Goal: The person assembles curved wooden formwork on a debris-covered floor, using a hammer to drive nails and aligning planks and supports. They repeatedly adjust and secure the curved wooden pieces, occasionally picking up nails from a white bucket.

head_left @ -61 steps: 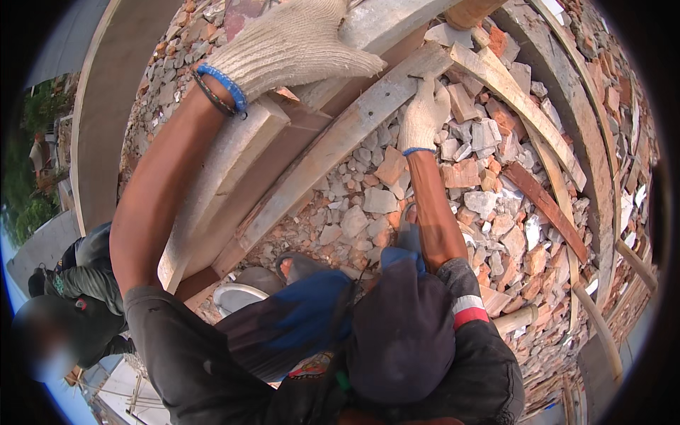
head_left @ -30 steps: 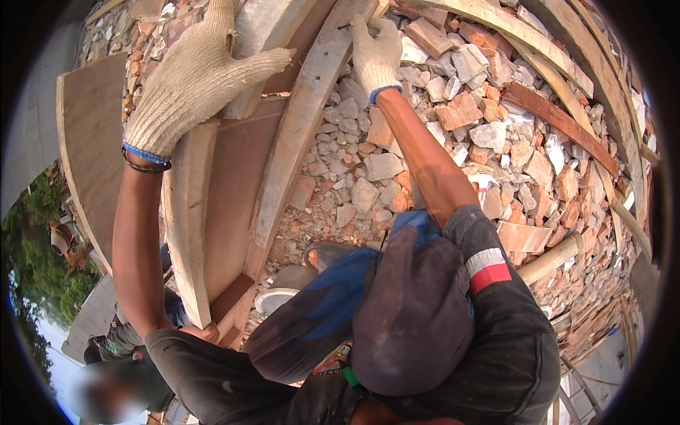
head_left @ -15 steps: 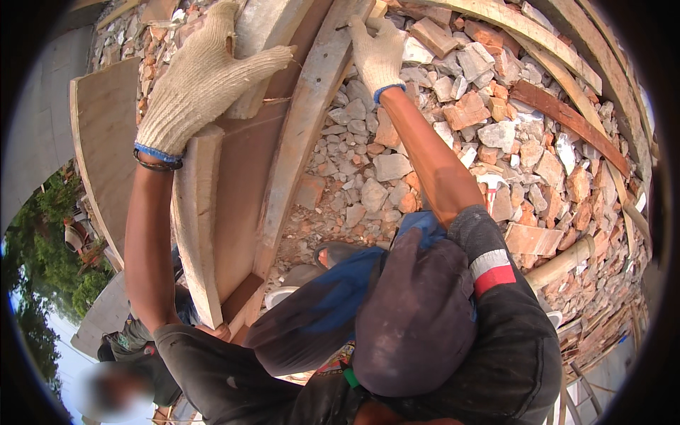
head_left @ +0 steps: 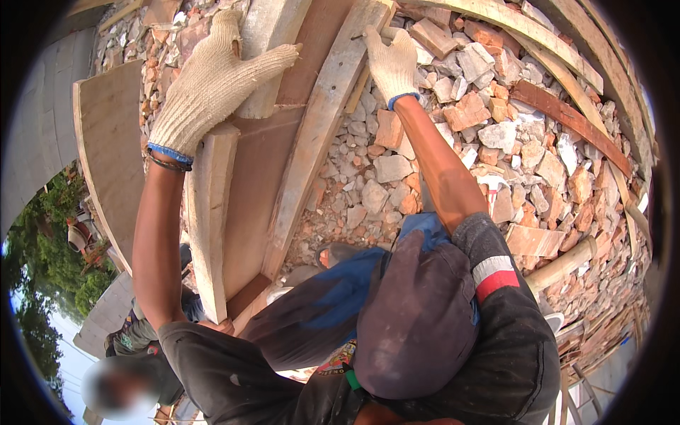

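A long wooden panel (head_left: 248, 205), a brown sheet with pale timbers along its sides, stretches away in front of me, left of centre. My left hand (head_left: 216, 81), in a cream knitted glove, is closed over its left timber (head_left: 211, 191); the thumb reaches across the wood and the fingertips are partly hidden. On the far right, my gloved right hand (head_left: 394, 62) grips the grey right timber (head_left: 326, 113), fingers wrapped over the outer edge. A small dark nail-like bit shows beside its fingertip. At the near end, another person's bare hand (head_left: 221, 326) touches the panel.
Broken brick and concrete rubble (head_left: 489, 99) covers the ground on the right. Across it lie a reddish plank (head_left: 567, 124), long pale timbers (head_left: 524, 25) and a round pole (head_left: 567, 262). Another upright board (head_left: 110, 156) stands on the left. A co-worker (head_left: 145, 347) is at lower left.
The panel has shifted a little to the right, with both my hands moving along on it. The rubble on the right looks the same.
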Available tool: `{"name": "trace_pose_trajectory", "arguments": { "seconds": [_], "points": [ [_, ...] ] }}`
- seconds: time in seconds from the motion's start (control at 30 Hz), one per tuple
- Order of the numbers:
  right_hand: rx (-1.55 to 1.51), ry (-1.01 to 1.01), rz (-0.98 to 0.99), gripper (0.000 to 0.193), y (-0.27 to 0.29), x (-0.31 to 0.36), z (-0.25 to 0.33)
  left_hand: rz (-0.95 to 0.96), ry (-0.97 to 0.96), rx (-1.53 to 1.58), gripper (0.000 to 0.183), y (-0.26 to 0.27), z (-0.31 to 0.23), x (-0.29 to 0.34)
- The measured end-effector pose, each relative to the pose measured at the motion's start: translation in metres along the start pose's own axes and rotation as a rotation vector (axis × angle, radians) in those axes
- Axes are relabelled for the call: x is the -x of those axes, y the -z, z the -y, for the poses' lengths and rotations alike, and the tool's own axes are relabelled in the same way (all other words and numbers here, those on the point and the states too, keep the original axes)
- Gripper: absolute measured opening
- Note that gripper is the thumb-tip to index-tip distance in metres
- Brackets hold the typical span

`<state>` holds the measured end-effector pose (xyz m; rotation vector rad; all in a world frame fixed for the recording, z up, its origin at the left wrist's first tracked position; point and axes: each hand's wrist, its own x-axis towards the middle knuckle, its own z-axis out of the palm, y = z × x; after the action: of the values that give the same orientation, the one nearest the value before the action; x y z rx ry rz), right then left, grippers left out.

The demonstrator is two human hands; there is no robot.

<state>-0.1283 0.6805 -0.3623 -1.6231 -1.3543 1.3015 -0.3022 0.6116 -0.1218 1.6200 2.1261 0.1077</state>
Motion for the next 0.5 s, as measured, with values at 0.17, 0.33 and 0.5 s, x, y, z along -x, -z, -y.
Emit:
{"name": "trace_pose_trajectory", "arguments": {
  "seconds": [0.17,0.33,0.5],
  "points": [
    [-0.037,0.038,-0.015,0.055,0.002,0.003,0.001,-0.102,-0.088,-0.066,0.087,-0.003,0.000,0.007],
    [-0.026,0.066,-0.016,0.055,0.001,-0.001,-0.005,-0.049,-0.047,-0.170,0.087,0.004,-0.005,0.006],
    [-0.036,0.046,0.009,0.055,0.006,0.001,-0.003,-0.075,-0.039,-0.001,0.087,-0.003,-0.003,0.009]
  ]
}}
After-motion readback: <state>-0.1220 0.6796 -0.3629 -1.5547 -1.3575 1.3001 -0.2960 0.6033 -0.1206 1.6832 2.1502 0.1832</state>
